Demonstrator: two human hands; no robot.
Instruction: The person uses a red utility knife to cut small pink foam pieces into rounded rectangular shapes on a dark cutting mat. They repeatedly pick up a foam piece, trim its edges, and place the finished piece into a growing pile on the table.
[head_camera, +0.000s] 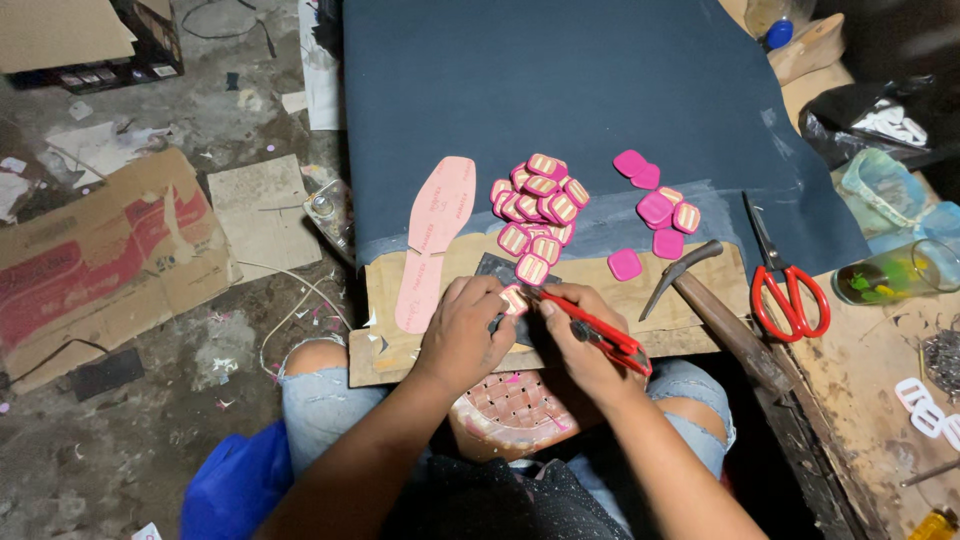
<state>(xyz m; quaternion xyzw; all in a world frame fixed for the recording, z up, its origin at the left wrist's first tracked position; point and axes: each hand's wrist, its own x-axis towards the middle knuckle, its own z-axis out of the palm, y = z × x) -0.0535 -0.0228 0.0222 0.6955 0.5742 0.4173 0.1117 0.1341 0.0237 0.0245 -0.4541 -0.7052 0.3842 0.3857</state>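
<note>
Left hand (465, 330) at the near edge of the dark blue sheet (560, 90), fingers pinched on a small pink square piece (514, 299) with pale stripes, pressing it down on a dark cutting pad (497, 268). Right hand (578, 335) just right of that piece, fingers clenched round a red-handled cutter (592, 329), blade tip touching the piece's edge. Both hands over a wooden board (680, 310) laid across the knees, below the blue sheet's lower border.

Just above the held piece, on the sheet's pale lower strip: a heap of striped pink pieces (538, 200). Left of the heap, a pink sole-shaped template (432, 235), long axis running from the sheet down onto the board. Right of the heap, a smaller scatter of plain pink pieces (650, 200), some striped ones among them. Further right, past the sheet's corner: a hammer (715, 310) lying slantwise, then red-handled scissors (785, 280) on the table (870, 400). Beneath the board, a pink woven thing (515, 410) on the lap. Left of the sheet, flattened cardboard (90, 260) on the floor.
</note>
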